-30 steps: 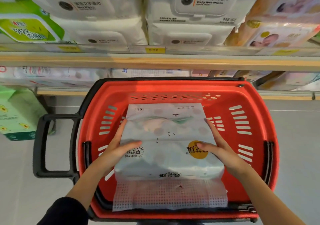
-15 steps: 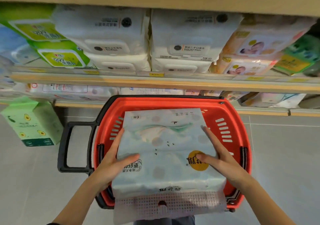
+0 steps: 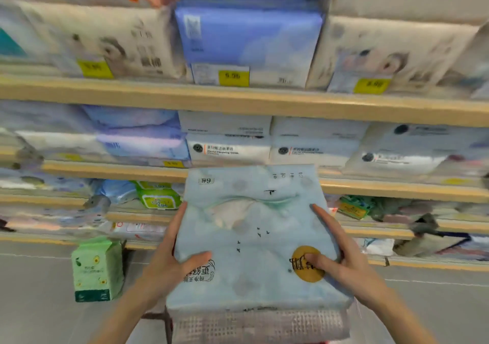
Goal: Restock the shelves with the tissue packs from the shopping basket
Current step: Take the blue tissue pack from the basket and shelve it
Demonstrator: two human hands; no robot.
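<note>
A large pale blue-green tissue pack (image 3: 254, 237) with a yellow round logo and a perforated flap at its near end is held up in front of the shelves. My left hand (image 3: 169, 259) grips its left side, thumb on top. My right hand (image 3: 341, 261) grips its right side, thumb on the logo. The pack's far edge reaches the level of a wooden shelf edge (image 3: 119, 170). The red shopping basket is almost wholly hidden beneath the pack.
Wooden shelves (image 3: 238, 100) stacked with tissue and wipe packs fill the view: a blue pack (image 3: 248, 34) above, white wipe packs (image 3: 227, 142) behind the held pack. A green pack (image 3: 96, 269) stands on the grey floor at the lower left.
Both hands have lifted the tissue pack out of the red basket and up toward the shelves. The view has tilted up, so the basket has dropped out of sight.
</note>
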